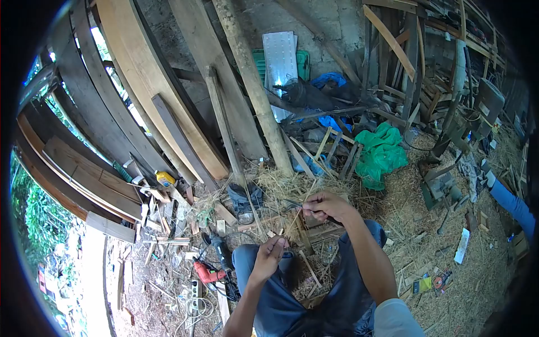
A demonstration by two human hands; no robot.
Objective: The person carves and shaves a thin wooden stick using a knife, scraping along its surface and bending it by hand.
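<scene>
Workshop floor (477,269) littered with shavings. Dark tool (293,203) ahead of knees (243,261), right hand (328,208) grip closed round it. Left hand (270,257) pinched, contents undeterminable. Advisable: steady wrists, left fingertips clear of tool.

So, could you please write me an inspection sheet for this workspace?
Surface: ground strewn with shavings and wood scraps.
Job's things: a slender dark object.
Clutter: red drill, yellow bottle, crumpled green plastic.
Hands: right hand grips the dark object; left hand has bent fingers, contents unclear.
Cables: white cable loosely looped beside a power strip.
Surroundings: long planks leaning at picture left, rough wall behind.
</scene>
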